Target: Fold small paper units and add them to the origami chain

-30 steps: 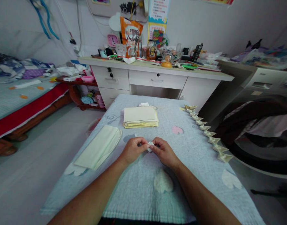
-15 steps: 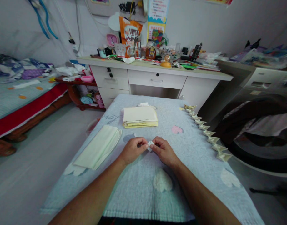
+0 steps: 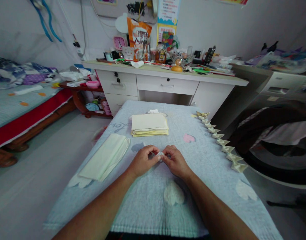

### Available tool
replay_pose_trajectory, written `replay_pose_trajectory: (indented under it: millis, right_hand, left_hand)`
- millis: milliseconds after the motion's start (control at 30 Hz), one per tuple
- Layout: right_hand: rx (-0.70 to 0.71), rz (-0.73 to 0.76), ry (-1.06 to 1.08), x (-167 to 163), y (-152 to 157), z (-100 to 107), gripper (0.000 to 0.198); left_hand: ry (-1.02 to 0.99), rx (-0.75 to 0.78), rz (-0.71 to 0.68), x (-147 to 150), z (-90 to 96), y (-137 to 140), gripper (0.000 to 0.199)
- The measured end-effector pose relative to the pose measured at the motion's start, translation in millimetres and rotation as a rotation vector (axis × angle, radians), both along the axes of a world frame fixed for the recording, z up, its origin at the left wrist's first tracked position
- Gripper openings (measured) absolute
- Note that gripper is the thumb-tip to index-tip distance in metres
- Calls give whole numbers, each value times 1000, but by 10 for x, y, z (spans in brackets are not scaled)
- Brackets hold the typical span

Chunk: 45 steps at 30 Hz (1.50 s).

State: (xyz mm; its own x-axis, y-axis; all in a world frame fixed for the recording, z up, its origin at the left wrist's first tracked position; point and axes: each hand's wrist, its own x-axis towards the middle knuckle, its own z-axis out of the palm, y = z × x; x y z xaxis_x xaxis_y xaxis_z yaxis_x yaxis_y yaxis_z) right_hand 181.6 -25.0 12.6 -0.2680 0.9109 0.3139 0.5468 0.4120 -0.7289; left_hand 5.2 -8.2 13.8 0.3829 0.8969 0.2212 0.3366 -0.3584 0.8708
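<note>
Over the middle of the cloth-covered table (image 3: 143, 210), my left hand (image 3: 146, 160) and my right hand (image 3: 175, 161) meet at the fingertips. Between them they pinch a small folded piece of white paper (image 3: 160, 154), mostly hidden by thumbs and fingers. Beyond my hands lies a stack of cream and yellow paper sheets (image 3: 149, 121). To the left rests a bundle of pale green paper (image 3: 103, 156). Along the right edge runs a row of folded cream paper pieces (image 3: 223, 142), joined like a zigzag chain, with a patterned piece (image 3: 202, 114) at its far end.
A white desk (image 3: 165, 81) with drawers stands behind the table, crowded with jars, an orange snack bag (image 3: 138, 36) and small items. On the right is a washing machine (image 3: 280, 90) with its door open. A bed (image 3: 30, 96) and low wooden shelf (image 3: 79, 88) are left.
My left thumb has shifted right and slightly up over the small paper, covering more of it. Both hands stay in nearly the same place; the other papers have not moved.
</note>
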Motion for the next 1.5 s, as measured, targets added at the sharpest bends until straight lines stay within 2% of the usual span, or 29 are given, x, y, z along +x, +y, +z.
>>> replay_pose_trajectory:
  millis: [200, 400, 600, 767, 933, 1100, 1300, 1500]
  right_hand:
    - [-10, -28, -98, -27, -18, 22, 15]
    - [0, -45, -31, -7, -50, 28, 8]
    - [20, -15, 11, -15, -43, 40, 18]
    - [-3, 8, 17, -7, -38, 50, 21]
    - [-18, 26, 77, -6, -67, 67, 8]
    - [-37, -2, 214, -16, -73, 44, 4]
    - [18, -16, 117, 1, -39, -8, 6]
    - [64, -26, -18, 5, -50, 68, 12]
  left_hand:
    - [-97, -151, -2, -6, -32, 29, 13]
    - [-261, -205, 47, -14, -61, 62, 16]
    - [-246, -207, 31, -15, -47, 50, 16]
    - [-135, -177, 5, -44, -26, 40, 20]
    - [-193, -218, -5, -43, -27, 44, 20]
    - [-298, -310, -3, -22, -48, 46, 23]
    - [-287, -294, -2, -26, -82, 54, 27]
    - [-185, -213, 11, -23, -56, 28, 25]
